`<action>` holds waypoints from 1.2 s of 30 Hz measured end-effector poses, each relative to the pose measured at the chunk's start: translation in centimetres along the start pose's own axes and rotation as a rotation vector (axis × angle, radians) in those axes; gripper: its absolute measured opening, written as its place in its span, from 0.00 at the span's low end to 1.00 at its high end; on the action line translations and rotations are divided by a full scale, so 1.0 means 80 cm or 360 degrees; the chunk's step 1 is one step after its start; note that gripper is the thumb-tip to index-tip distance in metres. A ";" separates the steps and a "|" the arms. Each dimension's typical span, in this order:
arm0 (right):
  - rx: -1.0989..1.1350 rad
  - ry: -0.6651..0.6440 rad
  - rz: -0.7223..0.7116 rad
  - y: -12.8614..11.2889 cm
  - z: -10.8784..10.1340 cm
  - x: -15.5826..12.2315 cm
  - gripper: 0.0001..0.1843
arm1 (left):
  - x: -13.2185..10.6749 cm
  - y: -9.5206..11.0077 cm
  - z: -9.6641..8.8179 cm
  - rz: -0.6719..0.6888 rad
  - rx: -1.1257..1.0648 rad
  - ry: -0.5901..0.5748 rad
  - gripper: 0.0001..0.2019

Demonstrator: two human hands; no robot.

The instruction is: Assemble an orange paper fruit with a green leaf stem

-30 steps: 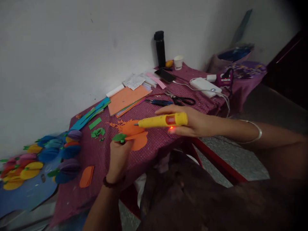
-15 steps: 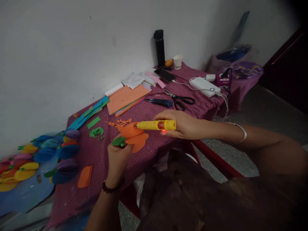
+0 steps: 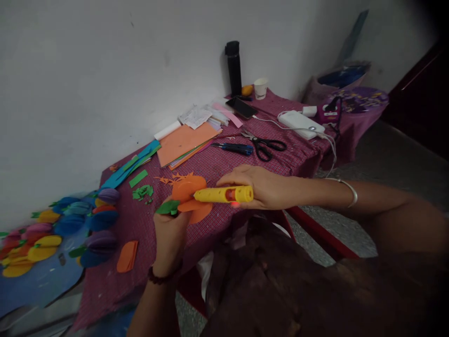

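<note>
My left hand [image 3: 170,236] is closed on an orange paper piece [image 3: 189,194] with a green leaf [image 3: 167,207] at its left, held just above the table's near edge. My right hand [image 3: 264,186] grips a yellow glue gun [image 3: 223,194] with a red light glowing on its body. Its nozzle points left and rests on the orange paper between the folded layers. Orange paper scraps [image 3: 171,178] lie on the cloth just behind.
The maroon cloth table [image 3: 224,161] carries a stack of coloured paper [image 3: 184,143], scissors [image 3: 266,145], a blue cutter [image 3: 234,148], a phone [image 3: 245,107], a power bank [image 3: 300,124], a black bottle [image 3: 234,68] and a cup [image 3: 260,88]. Finished paper fruits [image 3: 70,222] lie at left.
The glue gun has moved left and down, its tip now lying on the orange paper. My left hand has tilted the paper piece up a little.
</note>
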State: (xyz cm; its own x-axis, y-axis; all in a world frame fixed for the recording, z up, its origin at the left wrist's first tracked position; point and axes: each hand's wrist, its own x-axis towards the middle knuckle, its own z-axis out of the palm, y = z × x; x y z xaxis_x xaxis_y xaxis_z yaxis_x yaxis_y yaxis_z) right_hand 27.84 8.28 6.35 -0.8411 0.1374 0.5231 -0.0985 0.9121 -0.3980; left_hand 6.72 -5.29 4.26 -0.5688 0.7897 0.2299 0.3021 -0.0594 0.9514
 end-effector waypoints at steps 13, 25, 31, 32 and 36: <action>0.0029 0.0004 0.0046 0.006 0.003 -0.007 0.25 | 0.000 -0.009 0.004 0.0073 0.0051 -0.0007 0.03; -0.0022 0.0177 0.0115 0.015 -0.021 -0.024 0.24 | 0.005 -0.004 -0.006 0.0149 0.0088 0.0170 0.06; 0.0037 0.0209 0.0048 0.002 -0.029 -0.022 0.24 | 0.007 -0.016 -0.004 0.0184 0.0079 0.0095 0.04; 0.0043 0.0214 0.0034 0.002 -0.027 -0.020 0.25 | 0.007 -0.018 -0.003 0.0179 0.0091 0.0084 0.04; 0.0057 0.0195 0.0020 0.007 -0.015 -0.013 0.24 | 0.004 -0.023 -0.001 0.0181 0.0114 0.0033 0.03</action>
State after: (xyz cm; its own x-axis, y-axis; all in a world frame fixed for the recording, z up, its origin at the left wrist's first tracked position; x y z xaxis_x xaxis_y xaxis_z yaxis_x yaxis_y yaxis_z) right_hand 29.32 9.08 6.50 -0.7714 0.1967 0.6053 -0.1093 0.8960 -0.4304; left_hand 5.91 -4.98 2.57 -0.5435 0.7673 0.3404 0.4189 -0.1035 0.9021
